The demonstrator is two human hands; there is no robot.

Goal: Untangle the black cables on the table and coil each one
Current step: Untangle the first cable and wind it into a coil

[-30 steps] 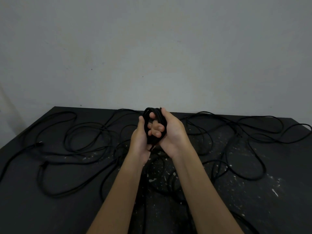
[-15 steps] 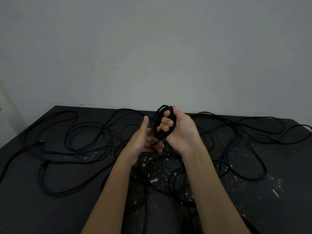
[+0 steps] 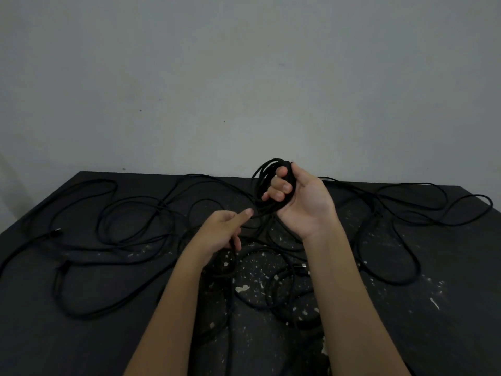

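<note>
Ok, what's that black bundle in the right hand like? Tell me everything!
The coil is thin black cable, matte, looped several times into a small upright oval. The right hand grips it, fingers curled through the loops, raised above the table. One strand trails down toward the thumb of the left hand; whether it's pinched there is unclear.

left hand (image 3: 221,229) dropped off coil (image 3: 264,180), right hand (image 3: 301,202) shifted right

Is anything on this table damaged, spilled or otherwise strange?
Yes: pale flecks and chips mark the black table, thickest at its middle front, like dried paint or worn coating. The loose cables lie tangled across it. The right hand grips a coil.
</note>
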